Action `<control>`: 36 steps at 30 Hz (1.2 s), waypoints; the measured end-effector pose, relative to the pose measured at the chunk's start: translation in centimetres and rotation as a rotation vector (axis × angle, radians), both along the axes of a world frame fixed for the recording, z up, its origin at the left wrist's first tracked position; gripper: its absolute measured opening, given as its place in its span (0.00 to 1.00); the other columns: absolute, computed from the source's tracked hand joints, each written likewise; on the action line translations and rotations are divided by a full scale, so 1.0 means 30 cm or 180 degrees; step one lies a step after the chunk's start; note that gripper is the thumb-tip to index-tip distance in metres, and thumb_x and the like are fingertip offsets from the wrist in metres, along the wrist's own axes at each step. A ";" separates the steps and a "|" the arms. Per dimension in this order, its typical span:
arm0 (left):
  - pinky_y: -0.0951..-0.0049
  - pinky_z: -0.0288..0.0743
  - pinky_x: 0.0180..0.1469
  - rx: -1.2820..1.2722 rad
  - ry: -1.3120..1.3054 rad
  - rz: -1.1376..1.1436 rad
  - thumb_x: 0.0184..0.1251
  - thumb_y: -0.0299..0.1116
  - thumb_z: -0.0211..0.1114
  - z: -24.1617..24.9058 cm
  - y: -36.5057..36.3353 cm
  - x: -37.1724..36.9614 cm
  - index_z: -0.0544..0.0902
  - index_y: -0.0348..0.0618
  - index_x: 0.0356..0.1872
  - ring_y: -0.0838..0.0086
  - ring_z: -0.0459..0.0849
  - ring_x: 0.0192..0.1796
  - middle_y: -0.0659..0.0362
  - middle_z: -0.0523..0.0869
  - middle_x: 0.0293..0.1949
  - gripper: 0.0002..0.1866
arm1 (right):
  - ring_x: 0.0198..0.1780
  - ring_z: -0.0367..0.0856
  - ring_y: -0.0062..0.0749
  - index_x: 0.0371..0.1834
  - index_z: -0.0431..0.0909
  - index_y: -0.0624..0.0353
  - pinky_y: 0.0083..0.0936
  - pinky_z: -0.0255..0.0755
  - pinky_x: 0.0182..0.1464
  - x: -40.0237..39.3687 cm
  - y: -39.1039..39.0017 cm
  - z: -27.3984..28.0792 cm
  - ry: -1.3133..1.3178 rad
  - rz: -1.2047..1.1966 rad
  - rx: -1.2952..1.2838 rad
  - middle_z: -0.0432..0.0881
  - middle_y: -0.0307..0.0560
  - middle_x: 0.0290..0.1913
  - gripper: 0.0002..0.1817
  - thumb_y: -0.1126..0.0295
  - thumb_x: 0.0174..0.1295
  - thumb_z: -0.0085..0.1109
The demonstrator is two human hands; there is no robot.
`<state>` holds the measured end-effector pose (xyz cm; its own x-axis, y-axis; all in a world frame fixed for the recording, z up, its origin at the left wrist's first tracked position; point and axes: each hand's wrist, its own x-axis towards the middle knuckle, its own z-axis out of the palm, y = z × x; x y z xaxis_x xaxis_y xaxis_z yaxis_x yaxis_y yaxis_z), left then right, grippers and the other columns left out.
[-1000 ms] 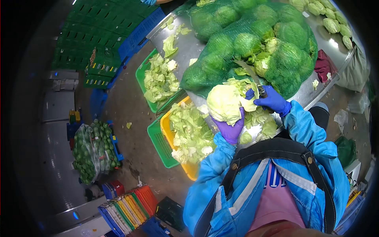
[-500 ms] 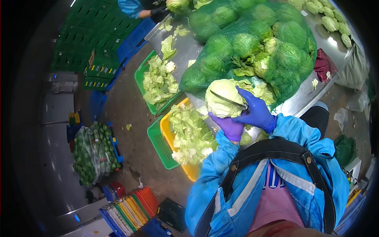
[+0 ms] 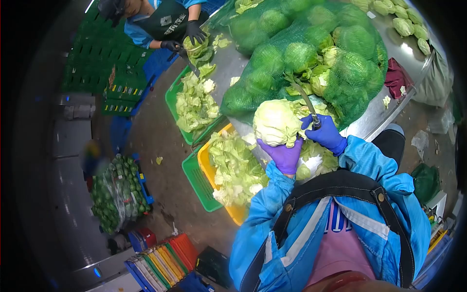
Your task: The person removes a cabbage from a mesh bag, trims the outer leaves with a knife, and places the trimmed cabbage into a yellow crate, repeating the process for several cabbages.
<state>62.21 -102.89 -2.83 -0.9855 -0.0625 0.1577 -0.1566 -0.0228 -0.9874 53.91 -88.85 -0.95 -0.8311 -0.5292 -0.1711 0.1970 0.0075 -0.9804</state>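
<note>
my L hand (image 3: 282, 157) | fingers clamped on cabbage (image 3: 275, 122), nr frame ctr | my R hand (image 3: 328, 135) | fingers clamped rnd knife (image 3: 312, 107), ctr-rt

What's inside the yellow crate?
The yellow crate holds a heap of loose, pale green leaves. They cover its bottom, so whatever lies beneath them, if anything, can't be seen.

L hand (image 3: 281, 155) in purple glove (image 3: 287, 161), R hand (image 3: 328, 134) in blue-violet one. Brt blue jacket (image 3: 413, 238), wrinkled slvs (image 3: 262, 197), pale grey strips (image 3: 306, 230) down front. Pink shirt (image 3: 340, 253) w/ dk blue letters (image 3: 335, 224), partly hidden. Blk lt-stitched apron band (image 3: 335, 183), brass-col. buttons (image 3: 381, 197) by straps (image 3: 397, 233).
</note>
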 end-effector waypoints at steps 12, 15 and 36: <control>0.47 0.50 0.71 -0.4906 -0.0403 -0.0190 0.58 0.59 0.57 -0.136 0.042 -0.067 0.58 0.42 0.69 0.54 0.61 0.69 0.49 0.63 0.68 0.43 | 0.29 0.81 0.44 0.30 0.80 0.56 0.33 0.75 0.31 -0.061 0.250 0.042 0.1989 -0.0689 0.1006 0.81 0.49 0.27 0.09 0.73 0.42 0.58; 0.45 0.49 0.71 -0.4850 -0.0502 -0.0188 0.58 0.59 0.58 -0.198 0.046 -0.137 0.58 0.43 0.69 0.53 0.62 0.68 0.49 0.63 0.68 0.43 | 0.30 0.81 0.45 0.35 0.79 0.54 0.33 0.75 0.32 -0.065 0.288 0.060 0.2195 -0.0981 0.0995 0.81 0.49 0.32 0.12 0.75 0.44 0.57; 0.57 0.59 0.68 -0.6979 0.1750 -0.0251 0.62 0.46 0.60 0.228 0.361 -0.385 0.47 0.44 0.72 0.57 0.61 0.70 0.51 0.55 0.71 0.43 | 0.60 0.73 0.36 0.66 0.62 0.57 0.36 0.68 0.63 -0.272 0.677 -0.303 -0.0371 -0.1546 -0.1971 0.71 0.49 0.61 0.28 0.57 0.66 0.50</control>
